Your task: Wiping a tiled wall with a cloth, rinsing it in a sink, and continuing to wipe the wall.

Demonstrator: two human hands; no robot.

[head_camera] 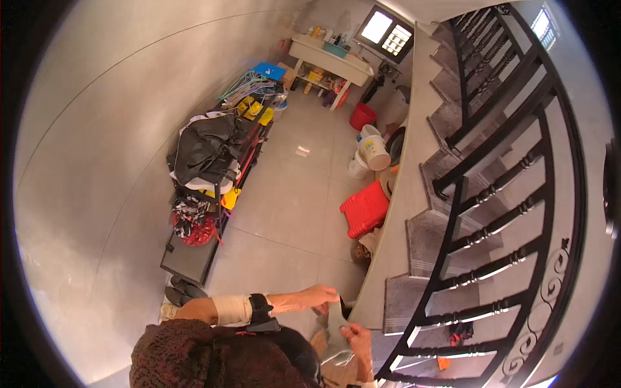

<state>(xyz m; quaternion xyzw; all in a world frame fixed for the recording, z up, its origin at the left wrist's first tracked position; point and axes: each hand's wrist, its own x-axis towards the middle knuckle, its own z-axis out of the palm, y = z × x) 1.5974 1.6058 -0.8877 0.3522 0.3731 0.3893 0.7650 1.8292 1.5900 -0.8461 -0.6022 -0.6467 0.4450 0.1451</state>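
A light grey piece of cloth, shaped like a sock (335, 326), hangs between my two hands at the bottom of the view. My left hand (318, 297) pinches its upper end, and a black band circles that wrist. Lower and to the right, my right hand (358, 337) grips the cloth's side with thumb and fingers. The cloth's lower part spreads out below, close to my body. A dark brown, fuzzy mass (194, 356) fills the bottom left and hides part of what lies beneath.
A staircase with a black railing (504, 194) rises on the right. Along the left wall, a bench (189, 259) bears a black bag (206, 145) and clothes hangers (250, 86). Dark shoes (184, 291) stand near its end. A red crate (365, 209) and white buckets (374, 150) line the stair wall.
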